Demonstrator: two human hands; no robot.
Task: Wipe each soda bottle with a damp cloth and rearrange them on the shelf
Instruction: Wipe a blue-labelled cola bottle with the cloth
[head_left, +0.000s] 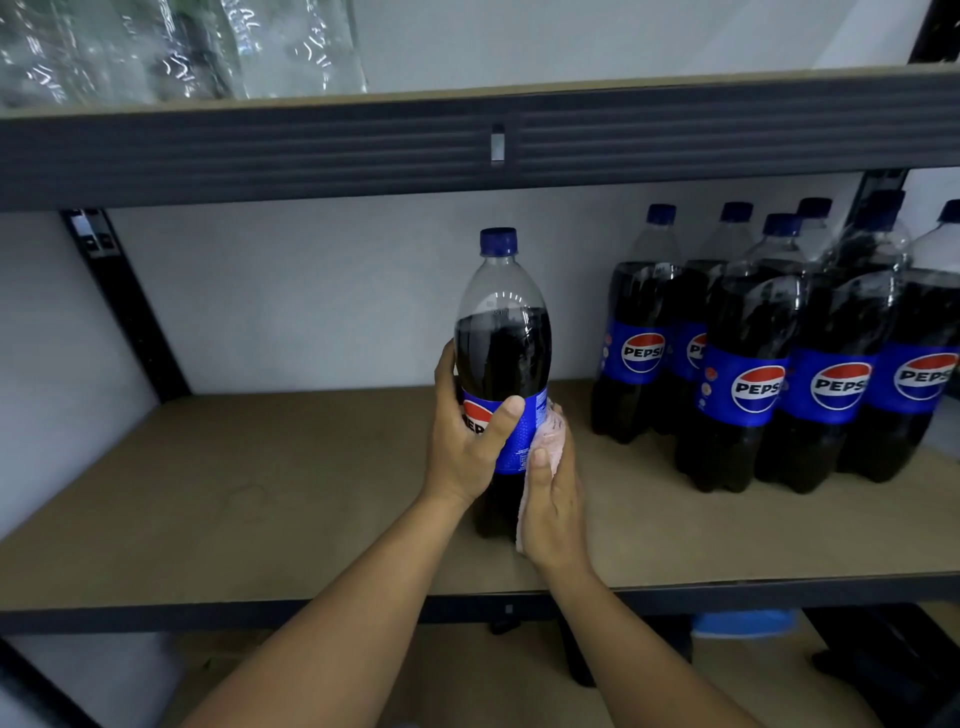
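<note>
Two hands on one bottle (501, 338), middle of shelf (260, 493), near front edge. L hand (467, 441) wraps round label. R hand (553, 499) holds pink cloth (550, 431) against bottle's right side. Risks: wet plastic gets slippy, bottle slides out of L hand, falls off front. Push too hard w/ cloth, it tips. Further back, right: other bottles (753, 364) packed tight; bump one, more could fall.

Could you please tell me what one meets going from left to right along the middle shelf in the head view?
Black diagonal brace → left hand → held bottle → right hand holding the pink cloth against it → cluster of standing Pepsi bottles.
</note>
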